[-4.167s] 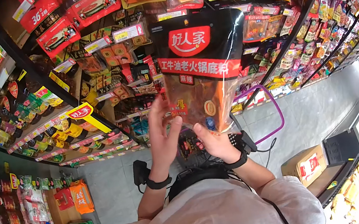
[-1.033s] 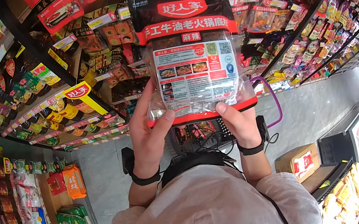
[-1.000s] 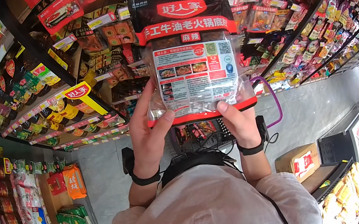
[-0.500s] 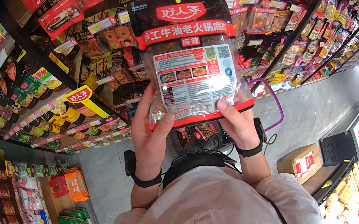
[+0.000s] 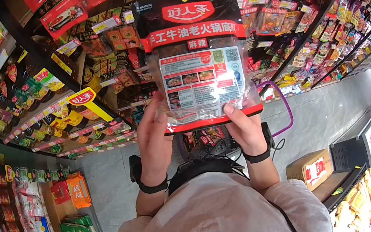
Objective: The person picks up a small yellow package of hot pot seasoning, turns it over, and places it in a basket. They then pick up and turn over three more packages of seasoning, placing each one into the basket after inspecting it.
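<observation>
A clear, black and red food packet (image 5: 199, 64) is held upright in front of my chest, its printed label facing me. My right hand (image 5: 247, 130) grips its lower right corner, thumb on the front and the other fingers behind. At the lower left edge is my left hand (image 5: 154, 144), its thumb lying along the packet's side and its other fingers partly hidden behind the packet. Both wrists wear black straps.
Shelves of hanging packets (image 5: 272, 16) stand ahead and to the right. Bottles (image 5: 37, 90) line a shelf at the left. Below the packet is a basket (image 5: 207, 139) with a purple handle (image 5: 287, 105). A cardboard box (image 5: 310, 168) and a freezer (image 5: 364, 141) stand at the right.
My left thumb has moved off the packet's front lower corner to its left side. The packet has barely shifted, and my right hand keeps the same grip.
</observation>
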`<state>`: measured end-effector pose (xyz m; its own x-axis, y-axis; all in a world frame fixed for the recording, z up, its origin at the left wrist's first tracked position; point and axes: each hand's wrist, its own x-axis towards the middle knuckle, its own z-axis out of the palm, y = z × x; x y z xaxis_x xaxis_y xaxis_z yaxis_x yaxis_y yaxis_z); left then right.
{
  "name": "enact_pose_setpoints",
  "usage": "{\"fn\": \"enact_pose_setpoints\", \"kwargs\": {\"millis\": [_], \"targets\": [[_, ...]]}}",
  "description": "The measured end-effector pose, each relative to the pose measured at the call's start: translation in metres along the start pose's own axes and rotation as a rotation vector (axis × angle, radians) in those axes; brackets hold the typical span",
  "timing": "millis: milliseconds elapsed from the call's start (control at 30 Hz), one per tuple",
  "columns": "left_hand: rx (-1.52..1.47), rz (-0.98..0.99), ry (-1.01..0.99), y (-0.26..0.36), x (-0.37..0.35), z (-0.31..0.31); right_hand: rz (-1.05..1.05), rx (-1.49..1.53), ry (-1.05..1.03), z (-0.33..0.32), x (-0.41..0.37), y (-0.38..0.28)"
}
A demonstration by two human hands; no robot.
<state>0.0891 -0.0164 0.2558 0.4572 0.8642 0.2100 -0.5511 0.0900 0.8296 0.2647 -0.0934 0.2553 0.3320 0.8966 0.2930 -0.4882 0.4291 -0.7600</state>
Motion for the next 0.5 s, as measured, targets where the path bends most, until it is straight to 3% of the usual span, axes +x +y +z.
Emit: {"fn": "enact_pose_setpoints", "kwargs": {"millis": [200, 300, 500], "targets": [[-0.048, 0.041, 0.047, -0.006, 0.004, 0.000, 0.015, -0.094, -0.001, -0.001, -0.002, -0.002], [0.214, 0.117, 0.091, -0.015, 0.007, -0.005, 0.005, -0.134, -0.011, -0.003, -0.003, -0.002], [0.248, 0.174, 0.133, -0.019, 0.008, -0.002, -0.001, -0.158, -0.006, -0.014, -0.003, 0.009]]}}
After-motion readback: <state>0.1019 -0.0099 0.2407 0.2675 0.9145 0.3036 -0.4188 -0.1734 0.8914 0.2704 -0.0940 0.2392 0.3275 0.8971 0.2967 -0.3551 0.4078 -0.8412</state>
